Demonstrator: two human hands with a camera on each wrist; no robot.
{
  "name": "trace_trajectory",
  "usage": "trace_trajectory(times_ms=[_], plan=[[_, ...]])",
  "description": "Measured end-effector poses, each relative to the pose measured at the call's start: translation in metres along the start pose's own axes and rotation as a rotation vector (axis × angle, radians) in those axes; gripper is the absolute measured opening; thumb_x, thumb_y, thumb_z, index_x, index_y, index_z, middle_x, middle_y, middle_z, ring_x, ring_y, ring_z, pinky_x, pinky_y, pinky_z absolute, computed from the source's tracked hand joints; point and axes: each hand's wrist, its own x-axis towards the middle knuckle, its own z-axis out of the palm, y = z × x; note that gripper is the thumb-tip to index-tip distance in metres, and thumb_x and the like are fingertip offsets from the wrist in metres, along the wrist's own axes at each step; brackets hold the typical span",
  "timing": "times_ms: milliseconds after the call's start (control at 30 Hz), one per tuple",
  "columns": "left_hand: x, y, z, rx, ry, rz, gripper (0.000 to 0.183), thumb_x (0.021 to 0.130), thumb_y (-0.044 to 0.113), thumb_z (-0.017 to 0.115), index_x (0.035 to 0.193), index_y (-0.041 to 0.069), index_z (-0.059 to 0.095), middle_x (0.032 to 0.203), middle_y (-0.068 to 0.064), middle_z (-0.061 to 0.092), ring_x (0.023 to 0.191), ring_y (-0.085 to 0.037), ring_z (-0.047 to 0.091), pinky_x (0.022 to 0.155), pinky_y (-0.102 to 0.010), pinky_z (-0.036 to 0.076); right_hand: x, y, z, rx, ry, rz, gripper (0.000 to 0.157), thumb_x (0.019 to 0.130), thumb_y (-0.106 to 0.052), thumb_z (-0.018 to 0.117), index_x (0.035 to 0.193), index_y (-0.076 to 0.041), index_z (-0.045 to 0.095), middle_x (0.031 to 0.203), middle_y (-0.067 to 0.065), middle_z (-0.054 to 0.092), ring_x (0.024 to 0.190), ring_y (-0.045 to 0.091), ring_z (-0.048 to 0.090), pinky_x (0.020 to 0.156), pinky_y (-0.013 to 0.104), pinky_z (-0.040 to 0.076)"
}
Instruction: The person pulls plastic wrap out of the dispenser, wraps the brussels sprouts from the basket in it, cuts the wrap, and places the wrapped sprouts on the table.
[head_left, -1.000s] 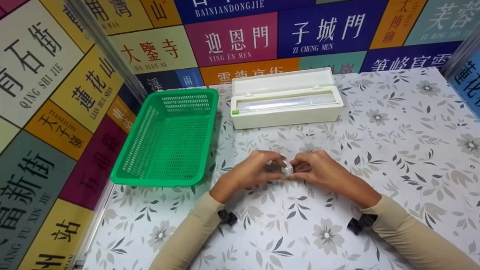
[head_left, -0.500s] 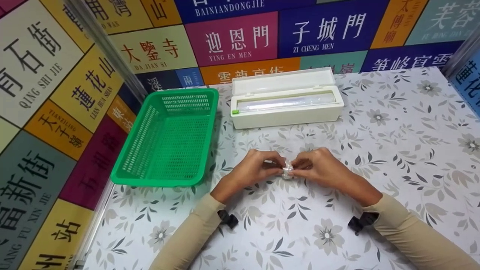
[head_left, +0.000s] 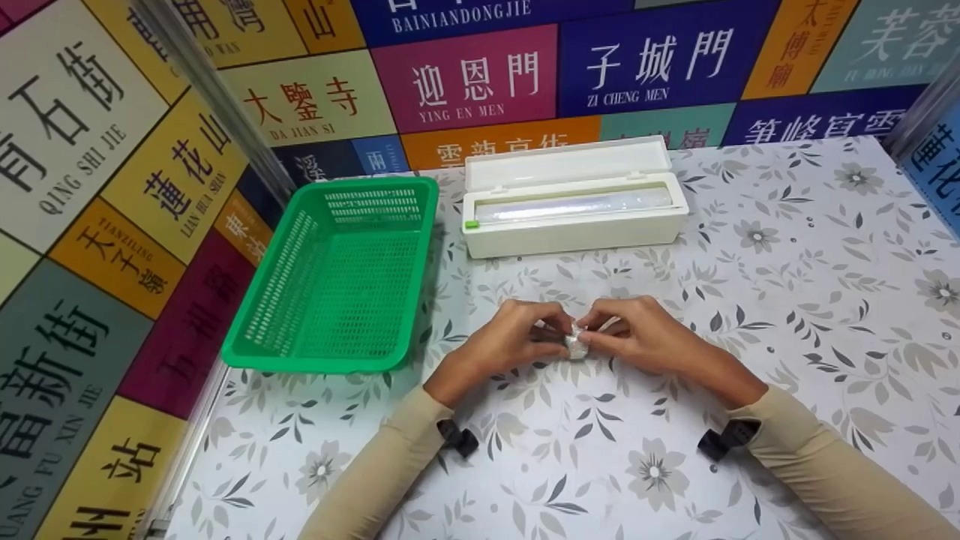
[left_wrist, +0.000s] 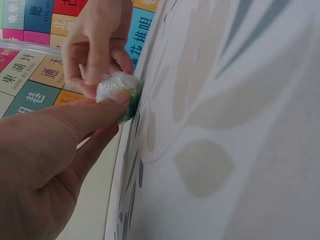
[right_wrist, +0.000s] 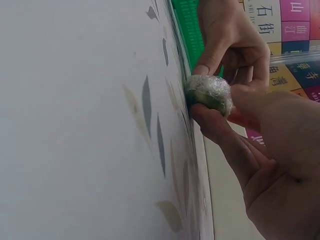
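A small, roundish green thing wrapped in crinkled clear cling film point(head_left: 576, 346) is at the middle of the table, between both hands. My left hand point(head_left: 517, 334) pinches it from the left, thumb against its side. From the right, my right hand point(head_left: 645, 334) pinches the film with thumb and fingers. In the left wrist view the wrapped green thing point(left_wrist: 112, 85) shows bunched film on top and dark green beneath. The right wrist view shows the same wrapped thing point(right_wrist: 212, 90) low over the table. What exactly lies inside the film cannot be told.
At the back stands a white cling film box point(head_left: 577, 238) with its lid raised and a film roll inside. A green plastic basket point(head_left: 337, 365) is at the left. The flowered tablecloth point(head_left: 810, 300) reaches walls covered in signs.
Both hands stay in place while their fingers shift on the wrapped green thing. The film was drawn up into a peak half a second ago; now it looks more compact.
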Motion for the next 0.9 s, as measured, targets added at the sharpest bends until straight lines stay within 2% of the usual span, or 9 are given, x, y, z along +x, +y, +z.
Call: trace_trajectory(times_ms=[200, 433, 633, 800, 900], plan=[[-0.001, -0.003, -0.001, -0.060, 0.000, -0.006, 0.017, 0.096, 0.009, 0.082, 0.113, 0.010, 0.080, 0.115, -0.002, 0.083, 0.112, -0.008, 0.077, 0.104, -0.024, 0.059, 0.001, 0.001, -0.001, 0.004, -0.001, -0.015, 0.010, 0.097, -0.021, 0.083, 0.105, -0.015, 0.080, 0.104, 0.003, 0.083, 0.098, 0.022, 0.083, 0.087, 0.024, 0.065], [-0.001, -0.002, 0.001, -0.065, 0.027, -0.014, 0.013, 0.097, 0.006, 0.080, 0.110, 0.008, 0.079, 0.114, -0.005, 0.083, 0.113, -0.013, 0.078, 0.103, -0.027, 0.061, 0.002, 0.000, -0.003, -0.022, 0.029, -0.041, 0.005, 0.098, -0.017, 0.082, 0.102, -0.017, 0.084, 0.099, 0.000, 0.084, 0.093, 0.020, 0.083, 0.081, 0.023, 0.065], [-0.001, 0.001, 0.000, -0.068, 0.019, -0.036, 0.016, 0.096, 0.001, 0.080, 0.111, 0.007, 0.078, 0.114, -0.006, 0.082, 0.115, -0.015, 0.078, 0.101, -0.027, 0.062, 0.003, 0.000, 0.001, 0.010, 0.050, 0.021, 0.010, 0.098, -0.019, 0.082, 0.107, -0.015, 0.081, 0.099, 0.005, 0.084, 0.092, 0.021, 0.083, 0.079, 0.025, 0.066], [0.000, 0.009, -0.006, 0.020, 0.001, -0.041, 0.021, 0.099, -0.002, 0.071, 0.118, 0.005, 0.077, 0.119, -0.007, 0.080, 0.118, -0.017, 0.077, 0.103, -0.025, 0.060, 0.002, 0.001, 0.000, -0.002, 0.030, 0.075, 0.020, 0.101, -0.026, 0.080, 0.117, -0.015, 0.076, 0.100, 0.007, 0.083, 0.086, 0.020, 0.083, 0.074, 0.026, 0.066], [0.002, 0.019, -0.015, 0.144, 0.051, -0.056, 0.027, 0.102, 0.003, 0.067, 0.128, 0.006, 0.075, 0.129, -0.008, 0.078, 0.124, -0.020, 0.074, 0.109, -0.027, 0.058, 0.003, 0.002, -0.007, -0.071, 0.029, 0.076, 0.021, 0.104, -0.032, 0.075, 0.120, -0.018, 0.076, 0.100, 0.003, 0.082, 0.081, 0.017, 0.080, 0.072, 0.028, 0.065]])
